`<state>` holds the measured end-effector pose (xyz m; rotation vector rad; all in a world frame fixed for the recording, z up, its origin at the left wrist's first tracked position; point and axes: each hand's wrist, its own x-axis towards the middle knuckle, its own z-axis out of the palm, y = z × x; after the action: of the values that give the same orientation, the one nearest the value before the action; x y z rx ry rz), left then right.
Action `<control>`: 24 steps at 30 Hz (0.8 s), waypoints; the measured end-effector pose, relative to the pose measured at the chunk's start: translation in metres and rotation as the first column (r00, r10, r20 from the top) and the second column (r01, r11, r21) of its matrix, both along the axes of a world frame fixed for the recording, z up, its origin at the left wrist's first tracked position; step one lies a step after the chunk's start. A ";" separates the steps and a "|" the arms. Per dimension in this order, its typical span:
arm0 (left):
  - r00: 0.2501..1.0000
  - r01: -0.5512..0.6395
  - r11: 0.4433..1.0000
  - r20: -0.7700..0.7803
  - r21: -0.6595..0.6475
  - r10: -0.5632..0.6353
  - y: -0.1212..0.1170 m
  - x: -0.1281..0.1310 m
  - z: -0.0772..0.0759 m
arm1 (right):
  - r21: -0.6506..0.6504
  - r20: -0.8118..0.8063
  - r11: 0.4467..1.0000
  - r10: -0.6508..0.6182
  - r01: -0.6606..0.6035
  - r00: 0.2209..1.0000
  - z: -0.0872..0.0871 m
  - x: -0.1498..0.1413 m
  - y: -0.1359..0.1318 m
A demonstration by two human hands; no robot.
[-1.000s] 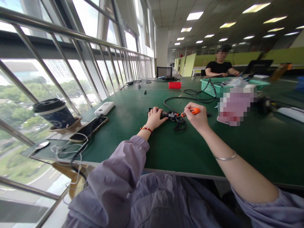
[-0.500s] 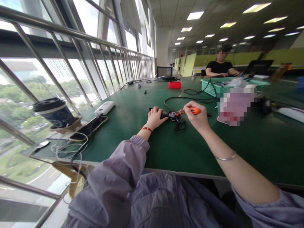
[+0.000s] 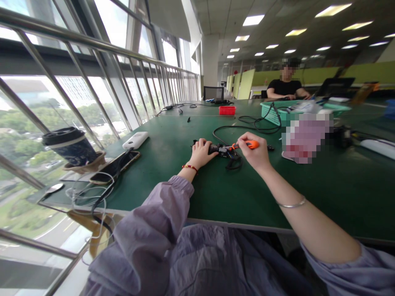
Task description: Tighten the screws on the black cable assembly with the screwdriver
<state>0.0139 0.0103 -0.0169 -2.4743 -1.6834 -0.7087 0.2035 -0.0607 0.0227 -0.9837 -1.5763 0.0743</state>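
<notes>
A small black device (image 3: 221,150) with wires lies on the green table (image 3: 216,189). My left hand (image 3: 201,153) is closed over its left end and pins it to the table. An orange-handled screwdriver (image 3: 248,144) is gripped in my right hand (image 3: 255,151), its tip pointing left onto the top of the device. A black cable (image 3: 234,164) loops just in front of the device, between my two hands.
A lidded coffee cup (image 3: 71,147), a phone (image 3: 115,167) and a white power bank (image 3: 135,140) sit at the left by the window railing. A red box (image 3: 227,110), a green basket (image 3: 277,112) and black cables (image 3: 247,127) lie beyond. Another person (image 3: 286,84) sits at the far end.
My right hand has shifted slightly left and down, bringing the screwdriver tip onto the device. My left hand has stayed put.
</notes>
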 end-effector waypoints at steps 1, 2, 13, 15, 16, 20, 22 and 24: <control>1.000 0.000 1.000 0.002 0.000 0.000 0.000 0.000 0.000 | 0.005 -0.003 1.000 -0.004 0.004 1.000 0.000 0.000 0.000; 1.000 0.001 1.000 0.004 0.001 -0.001 0.000 0.000 0.000 | 0.008 -0.005 1.000 -0.008 0.008 1.000 0.000 0.000 0.000; 1.000 0.005 1.000 0.001 0.011 -0.005 0.000 0.000 0.000 | -0.003 0.018 1.000 -0.020 0.020 1.000 -0.001 -0.001 -0.001; 1.000 0.000 1.000 0.006 0.008 0.000 0.000 0.000 0.000 | 0.012 0.011 0.999 -0.030 0.029 0.999 -0.001 -0.001 -0.002; 1.000 -0.001 1.000 0.008 0.005 0.001 0.000 0.000 0.000 | 0.020 0.011 0.999 -0.030 0.030 0.999 -0.001 -0.001 -0.002; 1.000 -0.001 1.000 0.008 -0.002 0.001 -0.001 0.001 0.000 | 0.020 0.024 1.000 -0.017 0.017 1.000 -0.001 -0.001 -0.002; 1.000 0.000 1.000 0.008 0.000 0.000 0.000 0.001 0.000 | 0.008 0.034 1.000 -0.002 0.001 0.999 -0.001 -0.001 -0.001; 1.000 0.000 1.000 0.008 0.002 0.000 0.000 0.001 0.000 | -0.004 0.041 1.000 0.014 -0.014 0.999 -0.002 -0.001 -0.001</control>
<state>0.0146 0.0102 -0.0172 -2.4730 -1.6846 -0.7204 0.2026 -0.0615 0.0212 -0.9827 -1.6217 0.0676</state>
